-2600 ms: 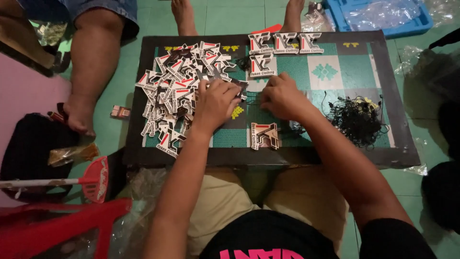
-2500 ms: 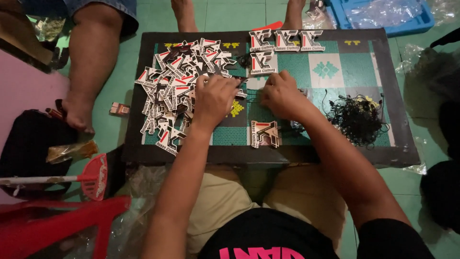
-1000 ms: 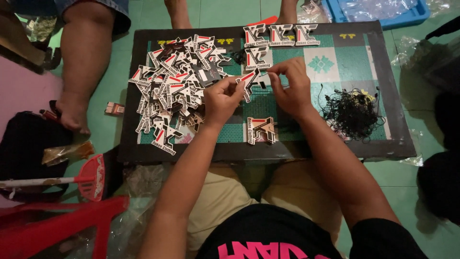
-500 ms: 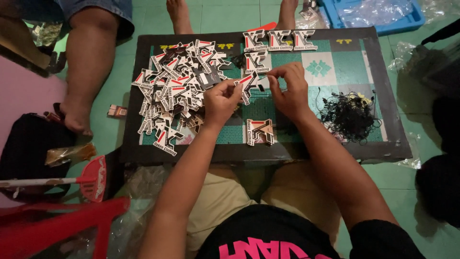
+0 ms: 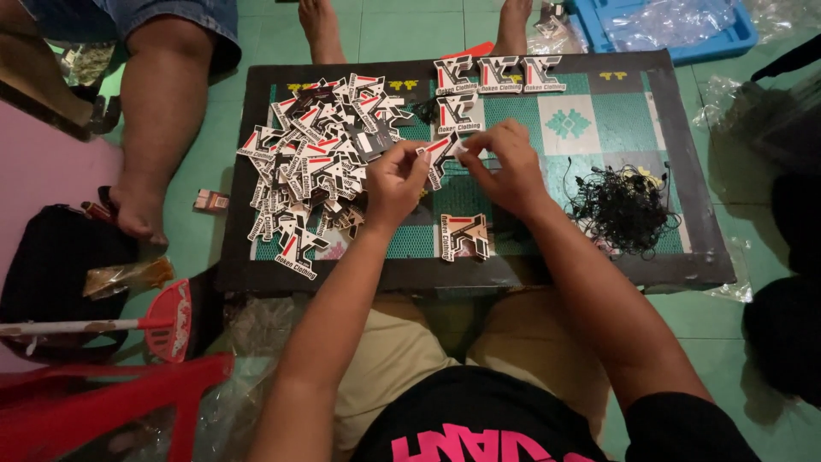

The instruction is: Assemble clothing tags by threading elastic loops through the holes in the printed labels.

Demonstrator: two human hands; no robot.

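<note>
- A flat cardboard tag (image 5: 438, 151), angular in outline and printed in white, black and red, is being pinched between the closed fingertips of the left hand (image 5: 395, 181).
- The same tag is being met at its right edge by the right hand (image 5: 503, 164), whose fingers are being held curled together; whether something thin is being gripped there cannot be told.
- The tag is being held just above the counter (image 5: 256, 274), between the two hands, above the patterned green mat (image 5: 590, 120).
- A loose heap of matching tags (image 5: 321, 162), overlapping at all angles, is being kept just left of the left hand.
- A small neat stack of tags (image 5: 464, 237) is being kept near the counter's front edge, below the hands.
- More stacks (image 5: 500, 75) are being lined up in a row along the far edge, with a further stack (image 5: 458, 113) just in front of them.
- A tangled bundle of thin black strings (image 5: 623, 208) is being kept to the right of the right hand, apart from it.
- Another person's bare leg (image 5: 158, 120) is being rested on the green tiled floor (image 5: 201, 162) beside the counter's left end.
</note>
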